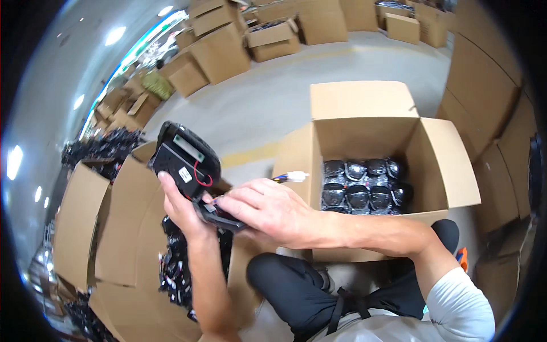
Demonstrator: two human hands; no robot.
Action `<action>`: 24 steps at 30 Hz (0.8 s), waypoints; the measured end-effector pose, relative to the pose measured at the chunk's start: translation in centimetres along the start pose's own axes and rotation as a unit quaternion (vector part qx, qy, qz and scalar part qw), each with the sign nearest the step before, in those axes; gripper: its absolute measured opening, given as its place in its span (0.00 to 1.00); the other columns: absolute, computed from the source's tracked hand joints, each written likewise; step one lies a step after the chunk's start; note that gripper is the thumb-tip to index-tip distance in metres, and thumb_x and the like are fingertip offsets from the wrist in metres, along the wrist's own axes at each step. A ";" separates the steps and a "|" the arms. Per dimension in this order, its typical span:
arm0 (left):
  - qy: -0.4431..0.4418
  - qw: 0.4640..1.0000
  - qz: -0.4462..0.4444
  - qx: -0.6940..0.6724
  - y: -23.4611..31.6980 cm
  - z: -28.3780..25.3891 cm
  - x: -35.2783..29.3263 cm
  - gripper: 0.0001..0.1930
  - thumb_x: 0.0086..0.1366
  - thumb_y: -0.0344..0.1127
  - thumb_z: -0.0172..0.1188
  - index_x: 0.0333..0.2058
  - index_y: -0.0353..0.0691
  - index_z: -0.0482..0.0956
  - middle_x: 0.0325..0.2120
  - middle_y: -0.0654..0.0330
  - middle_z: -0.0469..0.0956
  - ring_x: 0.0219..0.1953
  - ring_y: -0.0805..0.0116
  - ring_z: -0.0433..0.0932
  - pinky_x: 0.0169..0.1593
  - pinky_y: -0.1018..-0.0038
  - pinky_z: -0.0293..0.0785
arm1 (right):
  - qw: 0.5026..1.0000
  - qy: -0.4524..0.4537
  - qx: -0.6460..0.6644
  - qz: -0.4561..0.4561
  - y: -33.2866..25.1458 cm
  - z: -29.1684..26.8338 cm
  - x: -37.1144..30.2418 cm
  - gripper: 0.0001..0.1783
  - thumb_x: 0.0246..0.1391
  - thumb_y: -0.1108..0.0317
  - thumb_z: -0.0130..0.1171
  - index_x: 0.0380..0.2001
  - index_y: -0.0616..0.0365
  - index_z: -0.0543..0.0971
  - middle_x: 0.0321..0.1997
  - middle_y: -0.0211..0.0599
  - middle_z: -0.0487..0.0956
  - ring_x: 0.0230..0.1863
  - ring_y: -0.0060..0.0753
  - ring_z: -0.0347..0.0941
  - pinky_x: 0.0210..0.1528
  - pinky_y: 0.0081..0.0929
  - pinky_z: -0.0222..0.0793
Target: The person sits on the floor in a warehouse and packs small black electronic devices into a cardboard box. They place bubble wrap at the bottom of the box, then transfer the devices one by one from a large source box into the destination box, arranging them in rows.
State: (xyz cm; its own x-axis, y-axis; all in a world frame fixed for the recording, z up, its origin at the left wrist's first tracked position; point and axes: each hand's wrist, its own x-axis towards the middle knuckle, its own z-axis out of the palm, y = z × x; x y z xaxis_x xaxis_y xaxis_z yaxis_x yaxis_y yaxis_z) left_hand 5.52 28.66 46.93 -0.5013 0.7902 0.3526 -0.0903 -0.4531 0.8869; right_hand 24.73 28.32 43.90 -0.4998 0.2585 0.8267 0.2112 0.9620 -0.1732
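Some Bits Are Hiding

The right hand (273, 212) is covering the low end of the black plastic device (172, 162). The left forearm (209, 279) is blocking some black parts (174, 267) that are looking too tiny to name. The bottom edge is cutting off the white shirt (460, 305).

I face a grey floor (268, 97) crossed by a yellow stripe (250, 154), with cardboard boxes (219, 54) lining the far side and bright lights (115, 35) above on my left.
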 end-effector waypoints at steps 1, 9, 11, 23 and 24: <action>-0.008 0.999 0.013 -0.029 -1.2 2.0 -0.8 0.31 0.73 0.68 0.46 0.37 0.41 0.76 0.22 0.63 0.75 0.16 0.73 0.70 0.20 0.75 0.66 | 0.999 -0.003 -0.049 -0.019 0.7 -0.6 -0.4 0.25 0.48 0.69 0.64 0.51 0.66 0.74 0.45 0.42 0.77 0.48 0.44 0.76 0.50 0.38 0.74; 0.007 0.973 -0.128 -0.190 -9.3 9.0 -3.7 0.36 0.67 0.76 0.44 0.37 0.45 0.79 0.25 0.64 0.77 0.23 0.71 0.74 0.25 0.76 0.70 | 0.970 0.033 -0.222 -0.094 4.8 -6.2 -9.1 0.13 0.53 0.70 0.61 0.44 0.56 0.81 0.48 0.37 0.82 0.48 0.35 0.80 0.57 0.42 0.73; -0.001 0.970 -0.112 -0.215 -11.1 10.0 -3.8 0.37 0.69 0.73 0.45 0.63 0.51 0.70 0.50 0.62 0.76 0.46 0.66 0.78 0.48 0.65 0.80 | 0.970 0.016 -0.232 -0.076 5.7 -6.7 -10.6 0.12 0.55 0.69 0.61 0.43 0.54 0.81 0.48 0.36 0.83 0.49 0.33 0.80 0.59 0.44 0.72; 0.131 0.970 -0.151 -0.135 -13.7 9.8 -3.8 0.21 0.74 0.57 0.52 0.44 0.44 0.79 0.30 0.59 0.79 0.31 0.66 0.76 0.43 0.64 0.74 | 0.720 -0.417 -0.102 0.545 21.7 -9.0 -31.5 0.28 0.42 0.52 0.73 0.43 0.58 0.79 0.41 0.56 0.83 0.45 0.58 0.81 0.48 0.49 0.77; 0.140 0.970 -0.152 -0.130 -13.8 10.4 -3.8 0.21 0.75 0.57 0.52 0.45 0.45 0.79 0.31 0.59 0.78 0.30 0.66 0.75 0.43 0.65 0.74 | 0.682 -0.420 -0.040 0.598 22.0 -7.3 -34.6 0.33 0.42 0.47 0.74 0.43 0.61 0.79 0.43 0.58 0.82 0.49 0.58 0.80 0.52 0.46 0.76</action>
State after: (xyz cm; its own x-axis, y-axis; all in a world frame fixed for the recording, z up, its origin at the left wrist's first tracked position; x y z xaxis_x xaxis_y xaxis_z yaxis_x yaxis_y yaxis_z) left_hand 17.62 36.21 36.42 -0.6276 0.7775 -0.0402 -0.4661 -0.3339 0.8193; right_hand 52.81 39.93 15.35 -0.2277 0.8453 -0.4833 0.9179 0.0208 -0.3962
